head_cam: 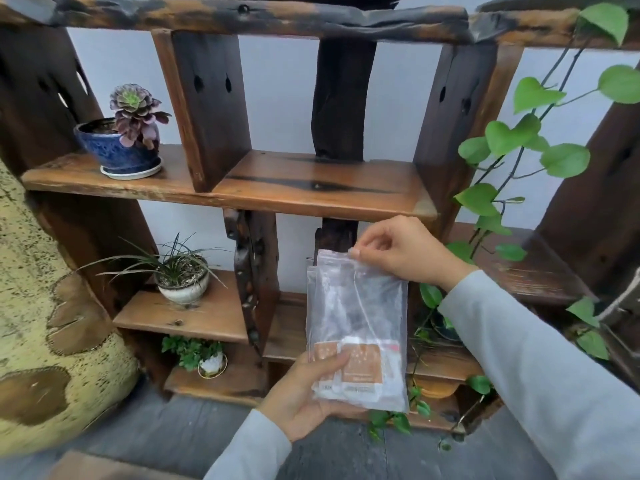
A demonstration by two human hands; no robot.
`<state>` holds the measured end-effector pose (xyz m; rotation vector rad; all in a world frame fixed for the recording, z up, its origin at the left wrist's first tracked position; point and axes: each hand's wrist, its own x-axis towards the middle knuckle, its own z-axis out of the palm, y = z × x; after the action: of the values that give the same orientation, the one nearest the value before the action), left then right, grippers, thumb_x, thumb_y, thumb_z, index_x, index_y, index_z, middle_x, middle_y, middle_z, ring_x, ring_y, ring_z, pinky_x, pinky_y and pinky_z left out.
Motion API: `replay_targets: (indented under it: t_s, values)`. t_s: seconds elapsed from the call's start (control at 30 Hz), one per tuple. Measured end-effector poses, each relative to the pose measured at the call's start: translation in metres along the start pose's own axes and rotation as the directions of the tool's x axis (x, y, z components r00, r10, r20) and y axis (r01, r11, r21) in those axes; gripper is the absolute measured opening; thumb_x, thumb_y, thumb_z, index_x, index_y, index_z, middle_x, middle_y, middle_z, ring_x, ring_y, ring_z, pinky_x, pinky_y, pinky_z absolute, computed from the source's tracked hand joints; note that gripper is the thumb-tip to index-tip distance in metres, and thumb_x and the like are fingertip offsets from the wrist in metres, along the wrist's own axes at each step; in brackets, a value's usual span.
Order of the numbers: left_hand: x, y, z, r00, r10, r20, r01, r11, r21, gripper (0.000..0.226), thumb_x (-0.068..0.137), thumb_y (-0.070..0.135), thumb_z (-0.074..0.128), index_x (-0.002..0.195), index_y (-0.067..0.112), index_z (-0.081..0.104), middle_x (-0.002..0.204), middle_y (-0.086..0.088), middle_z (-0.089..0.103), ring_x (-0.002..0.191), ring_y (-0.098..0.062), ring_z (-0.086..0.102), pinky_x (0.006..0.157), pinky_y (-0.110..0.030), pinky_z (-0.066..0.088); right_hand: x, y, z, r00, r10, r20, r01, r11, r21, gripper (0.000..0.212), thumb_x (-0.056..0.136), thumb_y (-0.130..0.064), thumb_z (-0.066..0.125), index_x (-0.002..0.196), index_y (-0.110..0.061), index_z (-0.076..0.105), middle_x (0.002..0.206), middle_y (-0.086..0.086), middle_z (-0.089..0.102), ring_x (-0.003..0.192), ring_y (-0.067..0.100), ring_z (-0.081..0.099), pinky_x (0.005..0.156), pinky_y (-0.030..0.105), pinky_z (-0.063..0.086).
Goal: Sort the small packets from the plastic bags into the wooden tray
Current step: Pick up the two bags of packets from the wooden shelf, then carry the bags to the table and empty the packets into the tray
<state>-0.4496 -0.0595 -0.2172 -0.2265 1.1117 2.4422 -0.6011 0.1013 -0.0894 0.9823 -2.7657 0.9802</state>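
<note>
Plastic bag [356, 320]: before the shelf unit [311, 188], at 5 o'clock.
Packets [360, 367]: in the bag's bottom.
Potted succulent [133, 133]: on the shelf, at 10 o'clock.

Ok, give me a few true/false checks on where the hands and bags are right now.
1. The right hand pinches the top of the bags. True.
2. The left hand hangs free. False: it holds the bags from below, its thumb over the packets.
3. The packets sit in the bottom of the bags. True.
4. The bags lie on a shelf. False: they are held up in front of it.
5. The blue pot is empty. False: it holds a succulent.
</note>
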Motion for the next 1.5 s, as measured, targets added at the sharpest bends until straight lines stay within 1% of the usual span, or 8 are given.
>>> replay_targets:
  t_s: [0.07, 0.17, 0.3, 0.47, 0.63, 1.13, 1.3, 1.5]
  values:
    - [0.001, -0.012, -0.001, 0.998, 0.01, -0.065, -0.014, 0.998, -0.062, 0.077, 0.056, 0.016, 0.093, 0.125, 0.004, 0.062, 0.126, -0.025, 0.064, 0.115, -0.043, 0.063, 0.097, -0.069, 0.044, -0.013, 0.016, 0.011, 0.975, 0.022, -0.222, -0.018, 1.0, 0.024, 0.014, 0.093, -0.036, 0.069, 0.092, -0.026, 0.079, 0.086, -0.016, 0.077, 0.083, -0.004, 0.07, 0.083, 0.019, 0.055]
    - [0.0, -0.027, -0.001, 0.992, 0.027, -0.124, -0.043, 0.991, -0.123, 0.06, 0.075, 0.014, 0.081, 0.129, 0.003, 0.058, 0.124, -0.024, 0.066, 0.112, -0.041, 0.065, 0.091, -0.062, 0.051, -0.048, 0.04, 0.036, 0.909, 0.26, -0.325, -0.122, 0.913, 0.389, 0.026, 0.095, -0.045, 0.064, 0.115, -0.031, 0.073, 0.111, -0.014, 0.076, 0.105, -0.001, 0.069, 0.098, 0.028, 0.055]
    - [-0.003, -0.043, -0.004, 0.956, 0.059, -0.287, -0.124, 0.969, -0.215, 0.055, 0.077, 0.012, 0.076, 0.128, 0.005, 0.059, 0.121, -0.021, 0.068, 0.109, -0.039, 0.067, 0.083, -0.056, 0.057, -0.104, 0.046, 0.087, 0.889, 0.458, 0.002, -0.305, 0.587, 0.75, 0.065, 0.084, -0.063, 0.052, 0.14, -0.03, 0.054, 0.131, -0.003, 0.069, 0.114, 0.007, 0.069, 0.09, 0.025, 0.057]
    - [-0.014, -0.071, -0.005, 0.922, 0.062, -0.381, -0.099, 0.992, -0.079, 0.045, 0.079, 0.019, 0.075, 0.121, 0.007, 0.066, 0.123, -0.021, 0.068, 0.11, -0.035, 0.067, 0.086, -0.051, 0.057, -0.168, 0.032, 0.138, 0.867, 0.317, 0.384, -0.467, 0.25, 0.848, 0.051, 0.091, -0.044, 0.058, 0.133, -0.016, 0.064, 0.125, 0.005, 0.075, 0.119, 0.024, 0.07, 0.099, 0.038, 0.055]
    - [-0.028, -0.09, -0.007, 0.903, 0.038, -0.427, -0.042, 0.999, 0.0, 0.048, 0.077, 0.021, 0.077, 0.122, 0.008, 0.066, 0.117, -0.018, 0.071, 0.106, -0.034, 0.069, 0.074, -0.043, 0.059, -0.198, 0.026, 0.159, 0.866, 0.324, 0.381, -0.455, 0.194, 0.869, 0.048, 0.088, -0.01, 0.073, 0.134, -0.011, 0.062, 0.126, 0.01, 0.074, 0.12, 0.027, 0.069, 0.094, 0.03, 0.058]
    - [-0.044, -0.087, -0.007, 0.974, 0.037, -0.222, 0.03, 0.956, 0.293, 0.029, 0.085, 0.017, 0.07, 0.115, 0.016, 0.069, 0.109, -0.015, 0.075, 0.096, -0.029, 0.073, 0.069, -0.038, 0.059, -0.246, -0.013, 0.179, 0.718, 0.668, 0.196, -0.376, 0.136, 0.917, 0.03, 0.084, -0.019, 0.077, 0.113, -0.008, 0.078, 0.113, 0.013, 0.079, 0.113, 0.03, 0.072, 0.101, 0.04, 0.055]
    - [-0.057, -0.077, -0.031, 0.994, 0.011, -0.109, 0.023, 0.953, 0.303, 0.033, 0.082, 0.011, 0.071, 0.115, 0.014, 0.068, 0.109, -0.018, 0.074, 0.097, -0.034, 0.072, 0.075, -0.042, 0.058, -0.254, -0.048, 0.201, 0.681, 0.728, 0.079, -0.275, 0.154, 0.949, 0.03, 0.088, -0.007, 0.073, 0.118, -0.004, 0.074, 0.114, 0.016, 0.078, 0.11, 0.031, 0.074, 0.084, 0.03, 0.06]
    - [-0.077, -0.08, -0.066, 0.994, -0.108, 0.005, 0.1, 0.937, 0.334, 0.036, 0.081, 0.007, 0.074, 0.117, 0.009, 0.066, 0.114, -0.027, 0.069, 0.098, -0.039, 0.069, 0.081, -0.045, 0.055, -0.278, -0.097, 0.237, 0.569, 0.821, -0.048, -0.226, 0.213, 0.951, 0.045, 0.086, -0.007, 0.076, 0.129, -0.012, 0.064, 0.119, 0.008, 0.077, 0.113, 0.025, 0.073, 0.091, 0.033, 0.06]
